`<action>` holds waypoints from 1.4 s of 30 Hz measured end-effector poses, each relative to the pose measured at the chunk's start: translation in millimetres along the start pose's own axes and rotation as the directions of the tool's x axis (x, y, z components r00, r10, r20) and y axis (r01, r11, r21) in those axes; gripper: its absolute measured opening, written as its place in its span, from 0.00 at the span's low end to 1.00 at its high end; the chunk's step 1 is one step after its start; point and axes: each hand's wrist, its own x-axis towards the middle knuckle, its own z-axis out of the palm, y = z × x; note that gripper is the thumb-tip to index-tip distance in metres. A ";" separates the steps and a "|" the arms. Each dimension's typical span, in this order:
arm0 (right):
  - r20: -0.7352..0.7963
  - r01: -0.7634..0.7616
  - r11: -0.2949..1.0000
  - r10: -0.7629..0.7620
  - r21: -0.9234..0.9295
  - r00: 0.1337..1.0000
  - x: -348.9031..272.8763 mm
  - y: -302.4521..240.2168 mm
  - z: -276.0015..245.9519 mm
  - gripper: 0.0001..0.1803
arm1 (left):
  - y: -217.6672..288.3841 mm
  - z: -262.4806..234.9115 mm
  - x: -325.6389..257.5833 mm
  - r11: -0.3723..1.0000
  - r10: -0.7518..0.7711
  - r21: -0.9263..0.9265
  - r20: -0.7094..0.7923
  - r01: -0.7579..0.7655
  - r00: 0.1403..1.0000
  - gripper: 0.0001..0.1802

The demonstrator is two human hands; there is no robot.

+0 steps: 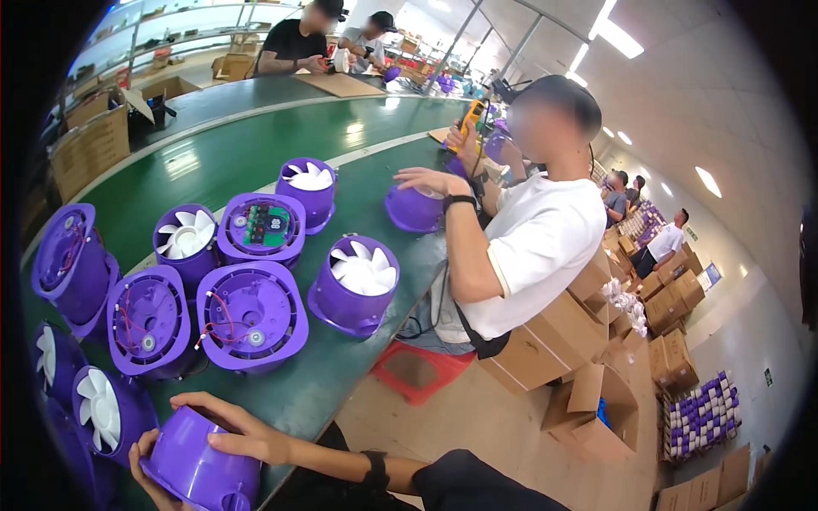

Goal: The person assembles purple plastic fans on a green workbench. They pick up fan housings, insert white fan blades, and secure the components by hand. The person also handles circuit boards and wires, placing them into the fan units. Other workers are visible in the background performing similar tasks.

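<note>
1. Purple plastic housing (68,285), rounded-square, tilted at the far left with wiring showing. Nearer, a round purple tub (134,400) has its white plastic fan (100,410) in, so that bit looks done.
2. Next, a red-wired purple shell (170,328); no board visible, so I'd call it unfinished.
3. Left hand (147,464) and right hand (249,438) are both wrapped round a glossy purple tapered cup (200,464) by the near edge of the dark green tabletop (315,366). Can't see inside it, so no clue how complete it is.
4. Another wired shell (277,294), also boardless. Behind it, one with a green circuit board (267,224), probably further along.
5. Further right, a squat purple housing (345,311), white fan blades (363,271) seemingly fitted.
6. Co-worker in a white shirt (550,238): one hand (433,181) on a shiny purple body (413,211), the other gripping a yellow handheld tool (470,117).
</note>
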 end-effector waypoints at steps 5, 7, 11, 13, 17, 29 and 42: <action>-0.023 -0.011 1.000 0.011 0.021 1.000 -1.4 -3.8 3.2 0.41 | -15.5 -0.7 -9.3 0.989 0.058 0.138 -0.061 -0.049 0.996 0.64; -0.047 -0.001 1.000 0.000 -0.023 0.999 -3.2 -5.0 4.0 0.41 | -6.4 3.8 -6.0 0.978 0.093 0.196 -0.070 -0.078 0.993 0.63; -0.097 0.027 0.991 -0.039 -0.128 0.994 -9.4 -9.9 6.1 0.40 | 11.9 2.4 0.5 0.852 0.292 0.457 -0.007 -0.256 0.956 0.61; -0.106 0.057 0.978 -0.080 -0.202 0.991 -11.1 -10.1 6.5 0.40 | 7.4 -5.8 -4.9 0.841 0.376 0.418 0.002 -0.342 0.927 0.61; -0.092 0.120 0.921 -0.165 -0.370 0.982 -11.8 -6.7 4.8 0.40 | 20.0 1.2 -9.6 0.934 0.184 0.313 0.001 -0.175 0.983 0.65; -0.001 0.167 0.835 -0.196 -0.524 0.981 -11.0 -1.0 10.2 0.43 | 12.1 -10.9 -1.6 0.967 0.036 0.252 -0.001 -0.034 0.999 0.74; -0.130 0.075 0.958 -0.115 -0.275 0.985 -12.0 -0.1 11.6 0.40 | 31.5 -3.2 13.1 0.893 0.321 0.269 0.178 -0.360 0.930 0.73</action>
